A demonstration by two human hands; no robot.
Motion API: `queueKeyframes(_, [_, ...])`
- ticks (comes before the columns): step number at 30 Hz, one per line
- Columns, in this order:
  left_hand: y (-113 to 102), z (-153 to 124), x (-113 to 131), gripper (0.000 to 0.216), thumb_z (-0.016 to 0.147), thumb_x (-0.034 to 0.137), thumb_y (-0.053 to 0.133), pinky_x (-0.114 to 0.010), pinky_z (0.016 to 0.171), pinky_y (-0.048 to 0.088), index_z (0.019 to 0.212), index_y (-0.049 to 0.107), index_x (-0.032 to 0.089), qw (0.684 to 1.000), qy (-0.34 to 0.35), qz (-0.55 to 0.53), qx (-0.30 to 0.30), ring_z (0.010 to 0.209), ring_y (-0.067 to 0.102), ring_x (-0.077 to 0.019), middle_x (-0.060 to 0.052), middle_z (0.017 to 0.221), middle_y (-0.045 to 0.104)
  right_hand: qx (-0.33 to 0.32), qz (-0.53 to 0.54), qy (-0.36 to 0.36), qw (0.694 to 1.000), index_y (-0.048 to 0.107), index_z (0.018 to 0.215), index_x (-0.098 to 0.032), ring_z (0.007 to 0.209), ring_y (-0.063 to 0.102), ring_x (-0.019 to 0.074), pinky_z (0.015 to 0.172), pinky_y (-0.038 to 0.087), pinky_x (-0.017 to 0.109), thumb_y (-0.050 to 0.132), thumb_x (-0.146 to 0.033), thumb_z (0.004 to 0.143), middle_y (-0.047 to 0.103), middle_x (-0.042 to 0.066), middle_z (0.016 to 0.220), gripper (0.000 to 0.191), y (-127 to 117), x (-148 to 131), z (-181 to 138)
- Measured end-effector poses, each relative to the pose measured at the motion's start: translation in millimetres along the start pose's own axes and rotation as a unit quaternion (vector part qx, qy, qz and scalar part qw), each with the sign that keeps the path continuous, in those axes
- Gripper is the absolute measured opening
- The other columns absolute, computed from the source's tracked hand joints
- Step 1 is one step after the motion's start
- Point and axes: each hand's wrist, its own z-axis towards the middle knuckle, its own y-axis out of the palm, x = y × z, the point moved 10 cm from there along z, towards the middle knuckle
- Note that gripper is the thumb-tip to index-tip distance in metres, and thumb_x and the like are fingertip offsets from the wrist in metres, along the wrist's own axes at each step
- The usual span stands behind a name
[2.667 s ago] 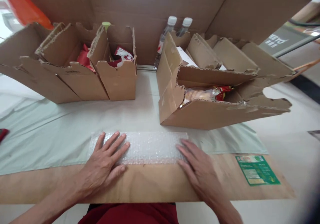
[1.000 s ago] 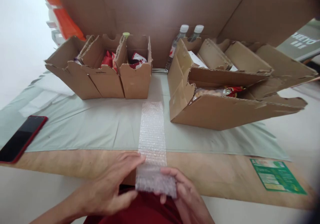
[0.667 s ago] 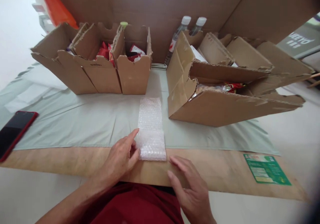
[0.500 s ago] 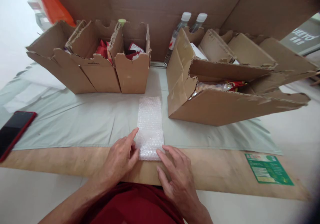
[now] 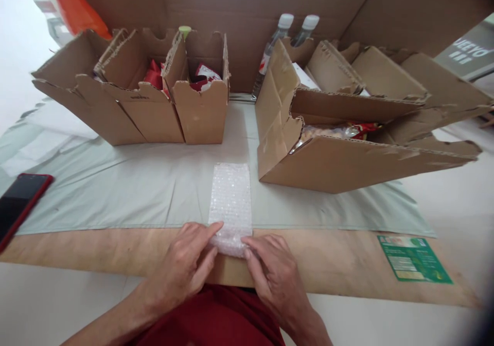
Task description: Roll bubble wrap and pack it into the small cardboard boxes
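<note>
Left hand (image 5: 188,259) and right hand (image 5: 276,270) pinched the bubble wrap (image 5: 230,197), its near end folded over, its far length lying flat.

Bright, overexp. upper L, slt blur, dark R corners

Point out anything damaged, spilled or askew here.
The brown cardboard box at front right looks worn: its upper edges are ragged, with corrugation showing. The clear plastic bubble-wrap strip shows no obvious damage, and no spill shows.
</note>
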Motion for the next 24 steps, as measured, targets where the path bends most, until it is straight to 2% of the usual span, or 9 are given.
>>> queueKeyframes(2, [0,3,-6,0.045,0.100,0.010,0.050,-0.032,0.076,0.054,0.143,0.049,0.021,1.000,-0.029,0.007,0.003,0.081,0.063,-0.0190,-0.003,0.090,0.067,0.020,-0.005,0.014,1.000,0.061,0.118,-0.020,0.080,0.067,0.0199,0.075,0.052,0.035,0.052,-0.014,0.102,0.074,0.005,0.091,0.020,-4,4,-1])
queueKeyframes(4, [-3,5,-10,0.041,0.099,0.012,0.050,-0.032,0.072,0.053,0.139,0.053,0.018,0.998,-0.042,0.037,0.019,0.075,0.060,-0.0189,-0.002,0.084,0.065,0.072,-0.033,0.017,0.997,0.060,0.125,-0.020,0.090,0.069,0.0222,0.080,0.053,0.037,0.055,-0.017,0.102,0.074,0.008,0.102,0.023,-16,5,-5])
queueKeyframes(7, [-1,7,-13,0.036,0.097,0.011,0.051,-0.033,0.067,0.050,0.133,0.057,0.015,0.995,-0.036,0.090,0.035,0.073,0.059,-0.0206,-0.003,0.080,0.065,0.125,-0.070,-0.013,0.990,0.062,0.123,-0.020,0.096,0.067,0.0244,0.085,0.052,0.040,0.062,-0.013,0.098,0.072,0.010,0.105,0.026,-28,-3,-13])
queueKeyframes(11, [5,8,-16,0.030,0.098,0.012,0.050,-0.038,0.072,0.051,0.126,0.060,0.015,0.988,-0.025,0.146,0.033,0.076,0.060,-0.0231,-0.004,0.081,0.069,0.036,-0.092,-0.071,0.993,0.064,0.122,-0.021,0.118,0.063,0.0282,0.100,0.046,0.046,0.060,-0.008,0.095,0.073,0.010,0.120,0.029,-3,-13,-13])
queueKeyframes(13, [0,7,-17,0.028,0.100,0.016,0.051,-0.040,0.076,0.053,0.126,0.060,0.016,0.983,-0.034,0.172,0.046,0.081,0.063,-0.0247,-0.008,0.090,0.070,-0.002,-0.099,-0.078,0.992,0.065,0.122,-0.019,0.125,0.061,0.0299,0.102,0.044,0.048,0.056,-0.008,0.098,0.073,0.010,0.124,0.028,9,-11,-8])
queueKeyframes(17, [-12,3,-3,0.034,0.098,0.025,0.061,-0.047,0.096,0.052,0.131,0.059,0.019,0.991,-0.008,0.129,0.038,0.116,0.060,-0.0316,-0.016,0.128,0.064,-0.013,-0.027,-0.062,0.998,0.064,0.120,-0.019,0.109,0.067,0.0249,0.095,0.047,0.043,0.052,-0.008,0.100,0.076,0.007,0.110,0.026,8,-5,4])
queueKeyframes(20, [-10,6,5,0.032,0.099,0.015,0.056,-0.042,0.095,0.052,0.130,0.058,0.022,0.998,0.020,0.054,0.002,0.110,0.063,-0.0261,-0.010,0.116,0.070,-0.035,0.035,-0.011,0.999,0.064,0.123,-0.022,0.096,0.068,0.0217,0.086,0.052,0.038,0.051,-0.013,0.102,0.075,0.005,0.105,0.026,7,4,8])
queueKeyframes(22, [-8,12,0,0.032,0.100,0.012,0.052,-0.040,0.086,0.053,0.130,0.058,0.021,0.998,0.013,0.053,0.005,0.094,0.065,-0.0232,-0.007,0.100,0.072,-0.013,0.010,0.010,1.000,0.063,0.126,-0.023,0.098,0.067,0.0234,0.085,0.052,0.039,0.051,-0.018,0.103,0.074,0.007,0.109,0.026,1,10,7])
queueKeyframes(24, [-2,22,-10,0.031,0.099,0.015,0.054,-0.041,0.081,0.053,0.129,0.059,0.019,0.995,-0.002,0.095,0.010,0.087,0.064,-0.0243,-0.007,0.094,0.072,0.027,-0.043,0.005,0.999,0.063,0.128,-0.022,0.105,0.065,0.0261,0.089,0.050,0.041,0.054,-0.020,0.103,0.072,0.010,0.115,0.027,-7,9,5])
